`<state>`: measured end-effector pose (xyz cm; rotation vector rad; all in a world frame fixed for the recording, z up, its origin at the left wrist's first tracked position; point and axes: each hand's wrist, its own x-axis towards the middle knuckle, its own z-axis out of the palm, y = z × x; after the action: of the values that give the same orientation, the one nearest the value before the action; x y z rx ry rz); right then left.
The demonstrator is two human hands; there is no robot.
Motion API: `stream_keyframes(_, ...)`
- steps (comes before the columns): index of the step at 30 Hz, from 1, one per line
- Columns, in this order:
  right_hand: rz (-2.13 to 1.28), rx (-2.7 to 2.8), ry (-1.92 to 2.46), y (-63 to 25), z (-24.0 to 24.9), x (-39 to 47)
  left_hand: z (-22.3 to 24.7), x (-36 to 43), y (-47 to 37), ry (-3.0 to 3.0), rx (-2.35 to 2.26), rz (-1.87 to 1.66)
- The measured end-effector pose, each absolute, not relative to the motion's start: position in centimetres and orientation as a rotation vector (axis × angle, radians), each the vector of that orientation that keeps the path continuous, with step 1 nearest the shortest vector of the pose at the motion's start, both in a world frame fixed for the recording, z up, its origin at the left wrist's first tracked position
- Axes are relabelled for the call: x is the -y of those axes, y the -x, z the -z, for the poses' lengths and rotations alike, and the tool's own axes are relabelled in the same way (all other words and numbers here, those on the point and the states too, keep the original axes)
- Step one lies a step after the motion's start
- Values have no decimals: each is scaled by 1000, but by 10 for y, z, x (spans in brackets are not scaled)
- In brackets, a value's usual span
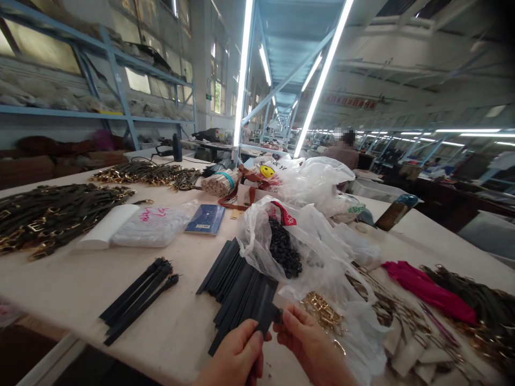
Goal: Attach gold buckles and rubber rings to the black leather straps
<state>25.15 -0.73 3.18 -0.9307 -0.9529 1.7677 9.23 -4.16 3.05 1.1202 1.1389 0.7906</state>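
Note:
My left hand (240,351) is closed around a flat black strap (265,315) at the front of the table. Close beside it, my right hand (303,340) pinches a small black piece (277,316) at the strap's end; its exact shape is partly hidden by the fingers. Just beyond my hands lies a stack of flat black strips (237,284). A white plastic bag (257,230) holds a heap of small black loops (284,249). Gold metal buckles (322,311) lie on clear plastic to the right. Several black straps with knobbly ends (140,295) rest at the left.
Piles of dark straps with gold hardware (52,214) cover the far left. A blue booklet (205,219) and a packet in clear plastic (148,225) lie mid-table. Magenta cloth (428,289) is at the right. A person (346,153) is in the background.

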Motion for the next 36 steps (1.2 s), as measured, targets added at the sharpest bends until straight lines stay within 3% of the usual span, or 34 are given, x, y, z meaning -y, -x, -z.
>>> stream_keyframes(5,-1738,706,954,-245,-27,17,-33,41,-87,-1411,-1273,-696)
stream_keyframes(13,-1439,1138,1106,-252,-14,18,-55,51,-83,-1595,-1342,-567)
stream_keyframes(23,-1552,1406,1173,-260,-11,22,-61,45,-75,-1633,-1317,-463)
stream_keyframes(33,-1662,1382,1097,-243,18,29,-13,43,-88,-1454,-1348,-627)
stream_keyframes(36,-1298,1700,1319,-270,5,15,-14,41,-87,-1428,-1250,-688)
